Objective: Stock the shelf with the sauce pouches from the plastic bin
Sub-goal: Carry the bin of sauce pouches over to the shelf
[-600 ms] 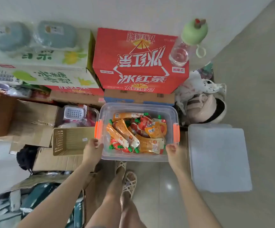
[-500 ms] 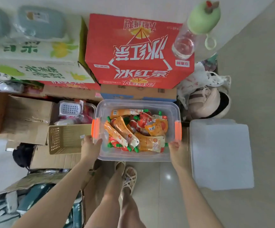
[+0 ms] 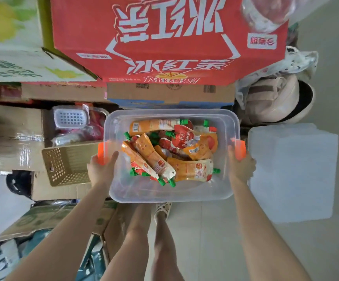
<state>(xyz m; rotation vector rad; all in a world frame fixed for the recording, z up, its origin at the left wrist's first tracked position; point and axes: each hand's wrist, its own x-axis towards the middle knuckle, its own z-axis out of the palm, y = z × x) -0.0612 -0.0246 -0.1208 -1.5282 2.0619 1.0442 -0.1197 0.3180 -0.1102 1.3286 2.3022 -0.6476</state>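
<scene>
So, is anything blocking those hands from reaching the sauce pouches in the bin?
Nothing visible. The plastic bin is open on top, its lid lying on the floor to its right, and the sauce pouches lie exposed. The left hand and right hand grip its orange side latches. The shelf is out of view.

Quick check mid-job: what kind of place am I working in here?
Probably a shop's storeroom or back corner: printed drink cartons stacked up, brown cardboard boxes beside them, and a clear plastic bin full of sauce pouches waiting to be shelved.
</scene>
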